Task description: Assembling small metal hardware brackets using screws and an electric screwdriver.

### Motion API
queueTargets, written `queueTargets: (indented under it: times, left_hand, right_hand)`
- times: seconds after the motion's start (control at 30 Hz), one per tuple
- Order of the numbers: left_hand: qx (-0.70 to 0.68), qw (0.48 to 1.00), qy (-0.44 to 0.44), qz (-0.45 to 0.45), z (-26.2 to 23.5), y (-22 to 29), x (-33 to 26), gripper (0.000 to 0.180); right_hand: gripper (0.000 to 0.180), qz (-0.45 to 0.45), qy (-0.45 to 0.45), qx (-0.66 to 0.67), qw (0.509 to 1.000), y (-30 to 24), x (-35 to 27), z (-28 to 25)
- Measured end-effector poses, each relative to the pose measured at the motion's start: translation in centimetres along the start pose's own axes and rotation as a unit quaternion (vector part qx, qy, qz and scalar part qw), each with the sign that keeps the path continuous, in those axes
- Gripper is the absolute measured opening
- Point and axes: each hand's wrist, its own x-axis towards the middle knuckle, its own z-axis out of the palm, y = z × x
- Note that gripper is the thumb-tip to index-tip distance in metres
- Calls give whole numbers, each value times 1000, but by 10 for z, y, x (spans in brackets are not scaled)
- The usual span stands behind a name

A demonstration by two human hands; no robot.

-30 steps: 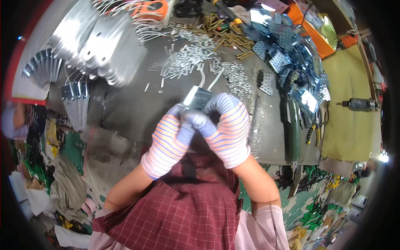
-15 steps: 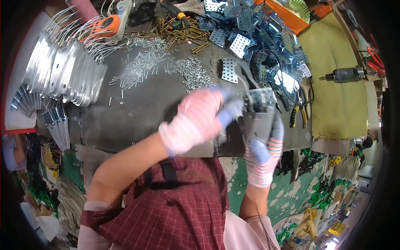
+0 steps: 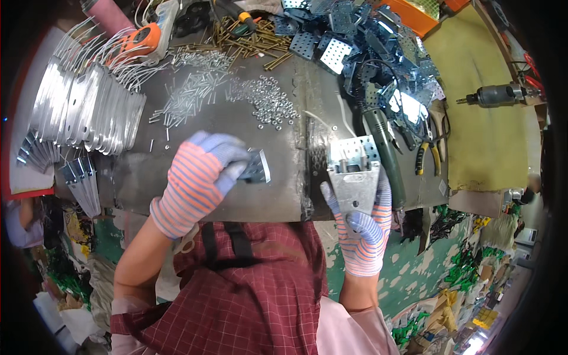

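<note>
My left hand [image 3: 204,168], in a striped knit glove, pinches a small dark perforated metal plate [image 3: 257,166] just above the bench. My right hand [image 3: 367,228], gloved alike, is wrapped round a tapered grey metal part [image 3: 356,188], thumb across its lower end. Against the part's wide end sits a perforated bracket [image 3: 357,151]; whether it is fastened I cannot tell. White wires [image 3: 345,115] run up from behind it. Right beside this hand lies a green powered screwdriver [image 3: 383,148].
Loose screws [image 3: 192,92], nuts [image 3: 269,100] and brass-coloured long screws [image 3: 236,38] lie behind my hands. Perforated plates [image 3: 361,41] are heaped back right, near yellow-handled pliers [image 3: 427,157] and a power tool [image 3: 494,96]. Wired metal parts [image 3: 83,109] stand stacked at left.
My left hand has moved left and now holds a perforated plate; one that lay beyond the hands has gone from its spot. My right hand has come slightly nearer with the grey part.
</note>
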Motion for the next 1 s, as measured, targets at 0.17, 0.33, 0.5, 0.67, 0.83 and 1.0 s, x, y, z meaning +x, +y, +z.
queueTargets:
  times: [0.17, 0.33, 0.5, 0.67, 0.83, 1.0]
  left_hand:
    - [-134, 948, -56, -283, 2, 13, -26, 14]
    - [-237, 930, -4, -280, 8, 18, -14, 15]
    - [-432, 848, 108, -289, 22, 29, -7, 12]
    - [-143, 961, 191, -139, 29, 21, -10, 17]
    - [-88, 973, 197, -77, 23, 16, -15, 18]
    - [-181, 956, 172, -151, 29, 18, -16, 18]
  right_hand:
    - [85, 67, -35, 11, 997, 22, 1, 8]
    - [81, 76, -77, 12, 994, 33, -3, 18]
    - [81, 100, -109, -26, 989, 43, -8, 23]
    - [78, 94, -131, -37, 986, 48, -11, 23]
    - [77, 49, -144, -105, 983, 52, -11, 17]
    - [76, 64, -159, -36, 984, 49, -10, 23]
